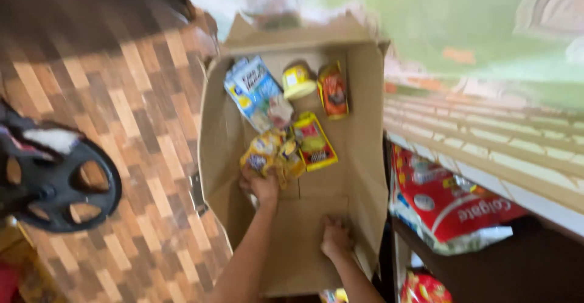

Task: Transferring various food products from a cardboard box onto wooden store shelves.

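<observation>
Both forearms reach down into the cardboard box (365,157) on the floor. Left hand (260,186) is closed around a bunch of yellow packets (267,152), gripping them near the box's left wall; right hand (334,237) rests knuckles-up on the box bottom, and whether it holds anything I cannot tell. More packets (313,140) and a yellow tub (298,79) lie beyond; shelves with red bags (444,208) stand right

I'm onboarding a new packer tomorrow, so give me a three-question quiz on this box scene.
1. True or false: the left hand grips yellow packets inside the cardboard box.
2. Where does the right hand rest? A) on the box floor B) on the shelf C) on the weight plate
3. What colour is the small round tub at the box's far end?

Key: 1 true; 2 A; 3 yellow.
</observation>
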